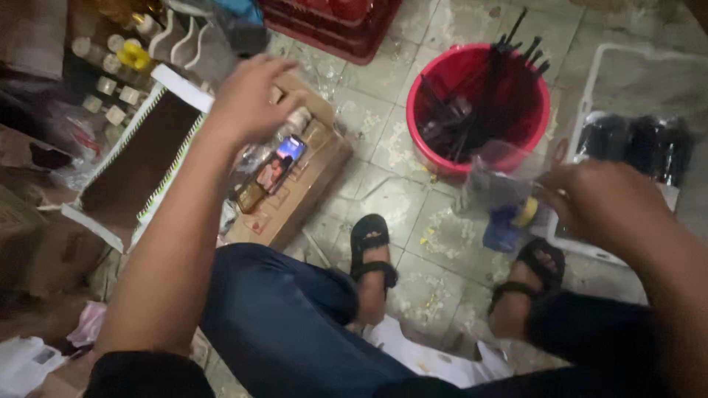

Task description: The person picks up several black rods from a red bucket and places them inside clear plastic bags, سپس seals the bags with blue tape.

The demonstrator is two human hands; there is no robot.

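Note:
My left hand reaches out over a brown cardboard box, its fingers curled around a small pale bottle. A lit phone lies on that box just below the hand. My right hand pinches a clear plastic bag that hangs beside a red bucket. A blue bottle with a yellow cap sits under the bag, near my right foot. The whole view is blurred by motion.
The red bucket holds several black sticks. A white tray with dark bundles stands at right. An open cardboard box and small capped bottles lie at left. A red crate is at the top. My sandalled feet rest on the dirty tiles.

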